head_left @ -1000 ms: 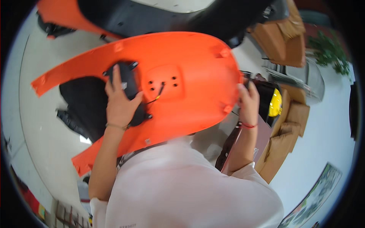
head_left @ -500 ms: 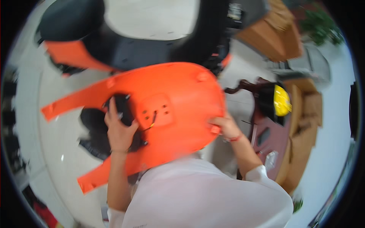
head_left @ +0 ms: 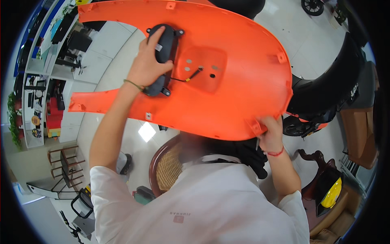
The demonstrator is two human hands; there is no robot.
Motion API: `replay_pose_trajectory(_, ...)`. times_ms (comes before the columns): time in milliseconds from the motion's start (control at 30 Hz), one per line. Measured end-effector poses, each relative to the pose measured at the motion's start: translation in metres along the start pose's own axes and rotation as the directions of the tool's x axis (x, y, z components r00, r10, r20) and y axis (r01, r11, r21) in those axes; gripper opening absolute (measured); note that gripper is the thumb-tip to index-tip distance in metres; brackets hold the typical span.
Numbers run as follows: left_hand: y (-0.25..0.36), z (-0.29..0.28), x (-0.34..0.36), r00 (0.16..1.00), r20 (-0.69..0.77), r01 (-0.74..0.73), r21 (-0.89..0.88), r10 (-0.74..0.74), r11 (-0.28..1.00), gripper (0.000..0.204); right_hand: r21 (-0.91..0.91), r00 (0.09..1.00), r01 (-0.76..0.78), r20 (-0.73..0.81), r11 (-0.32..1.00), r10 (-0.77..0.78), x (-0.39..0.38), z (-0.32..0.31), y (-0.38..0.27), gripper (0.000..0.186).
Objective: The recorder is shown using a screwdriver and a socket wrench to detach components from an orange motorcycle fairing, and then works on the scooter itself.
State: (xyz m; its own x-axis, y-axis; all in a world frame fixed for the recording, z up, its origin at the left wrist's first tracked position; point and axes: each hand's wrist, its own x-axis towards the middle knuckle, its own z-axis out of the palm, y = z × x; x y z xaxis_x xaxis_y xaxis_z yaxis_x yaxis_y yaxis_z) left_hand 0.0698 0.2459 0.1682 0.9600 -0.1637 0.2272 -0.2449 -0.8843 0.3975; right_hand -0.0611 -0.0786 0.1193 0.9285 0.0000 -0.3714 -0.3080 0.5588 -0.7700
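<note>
A large orange plastic body panel (head_left: pixel 248 77) is held up in front of me. It has a rounded right end, two arms reaching left and small clips along its rim. My left hand (head_left: pixel 148 65) is closed over a black oblong housing (head_left: pixel 164 44) with screw tabs, pressing it against the panel between the two arms. From the housing a short black cable (head_left: pixel 193 76) with a yellow band runs to the recessed square, which has several holes. At the panel's lower right edge, my right hand (head_left: pixel 271 132) grips the rim, its fingertips partly hidden.
Past the panel's right end stands a black-and-orange scooter (head_left: pixel 333 81). Below the panel is a round stool (head_left: pixel 167 168) with a woven seat. Shelves (head_left: pixel 38 99) and white cabinets line the left. A black-and-yellow object (head_left: pixel 332 193) lies at the lower right near dark carved wood.
My view has swung to the left. The panel appears higher and closer, and the scooter now shows at the right. Both hands keep their holds on the panel and housing.
</note>
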Motion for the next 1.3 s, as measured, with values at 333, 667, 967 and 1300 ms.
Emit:
replay_pose_trajectory(333,0.032,-0.043,-0.172,0.957,-0.067,0.162,-0.684,-0.283,0.711,0.019,-0.063,0.978,-0.171,0.112,0.983,0.178,0.065,0.084,0.056,0.021)
replay_pose_trajectory(667,-0.042,0.117,-0.132,0.696,0.444,0.294,-0.893,-0.564,-0.340,0.048,-0.343,0.980,-0.191,-0.015,0.920,0.198,0.144,0.142,0.128,0.027)
replay_pose_trajectory(967,-0.133,0.164,-0.094,0.607,0.526,0.151,-0.813,-0.596,-0.563,0.032,-0.379,0.917,-0.380,-0.034,0.844,0.397,0.194,0.161,0.182,0.017)
replay_pose_trajectory(1300,-0.271,0.295,-0.088,0.508,0.643,0.172,-0.727,-0.573,-0.665,0.027,-0.186,0.868,-0.496,-0.069,0.848,0.492,0.133,0.051,0.087,0.037)
